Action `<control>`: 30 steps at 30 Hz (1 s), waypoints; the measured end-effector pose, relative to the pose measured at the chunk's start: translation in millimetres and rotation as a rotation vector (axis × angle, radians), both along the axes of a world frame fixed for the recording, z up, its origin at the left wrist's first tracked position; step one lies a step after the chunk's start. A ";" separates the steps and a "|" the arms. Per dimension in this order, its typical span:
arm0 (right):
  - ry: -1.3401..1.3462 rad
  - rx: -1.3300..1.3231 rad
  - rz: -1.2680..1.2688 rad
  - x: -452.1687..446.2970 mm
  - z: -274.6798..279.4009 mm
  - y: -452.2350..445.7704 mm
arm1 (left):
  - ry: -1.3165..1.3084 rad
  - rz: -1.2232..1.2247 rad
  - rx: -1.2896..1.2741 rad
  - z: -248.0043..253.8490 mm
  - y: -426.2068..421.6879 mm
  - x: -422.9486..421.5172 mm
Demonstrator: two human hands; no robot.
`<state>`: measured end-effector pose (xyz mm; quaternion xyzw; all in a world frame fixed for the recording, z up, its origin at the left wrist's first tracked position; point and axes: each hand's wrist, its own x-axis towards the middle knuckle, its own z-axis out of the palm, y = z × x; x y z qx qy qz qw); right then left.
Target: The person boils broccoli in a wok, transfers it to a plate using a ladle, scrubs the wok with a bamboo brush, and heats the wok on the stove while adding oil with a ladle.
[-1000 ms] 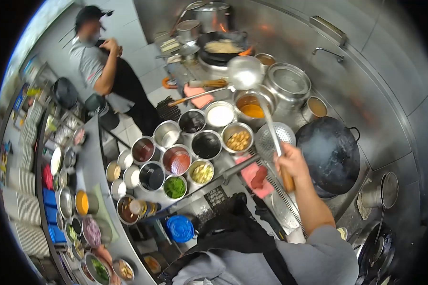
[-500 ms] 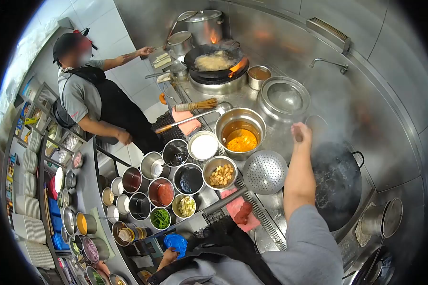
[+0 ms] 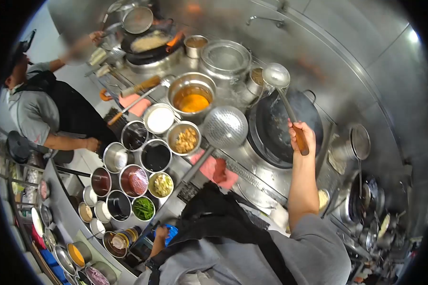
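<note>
My right hand (image 3: 302, 136) is closed around the wooden handle of a ladle (image 3: 276, 76). The ladle's metal bowl is raised above the far left rim of a large dark wok (image 3: 276, 137), and thin wet streaks show beside it. Some steam hangs around the wok. Low in the view, my left hand (image 3: 161, 232) is at the edge of a blue plastic bowl (image 3: 170, 233), with its fingers curled and partly hidden. To the left of the wok lies a perforated strainer (image 3: 226, 127).
A pot of orange oil (image 3: 193, 101), a pan of golden-brown pieces (image 3: 186, 140) and several seasoning tins stand left of the strainer. At the upper left, a co-worker (image 3: 33, 107) holds a mesh skimmer (image 3: 138, 20) over a second wok (image 3: 150, 43) with flames.
My right hand now holds the ladle up above the wok's edge. The view has turned, shifting the counter leftward. The co-worker's skimmer now appears over the far wok.
</note>
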<state>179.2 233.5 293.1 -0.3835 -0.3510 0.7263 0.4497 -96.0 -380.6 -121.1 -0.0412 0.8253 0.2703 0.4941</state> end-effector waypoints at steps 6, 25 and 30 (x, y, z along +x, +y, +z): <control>-0.479 0.048 -0.056 54.3 1.7 -29.4 | -0.119 0.105 0.024 -22.3 -1.5 18.8; -0.981 0.551 0.311 -225.7 -173.5 268.3 | 0.106 0.203 -0.065 70.7 -19.1 59.0; 0.151 -0.105 0.004 -223.0 -91.7 169.9 | 0.203 0.020 -0.146 106.9 -24.7 55.5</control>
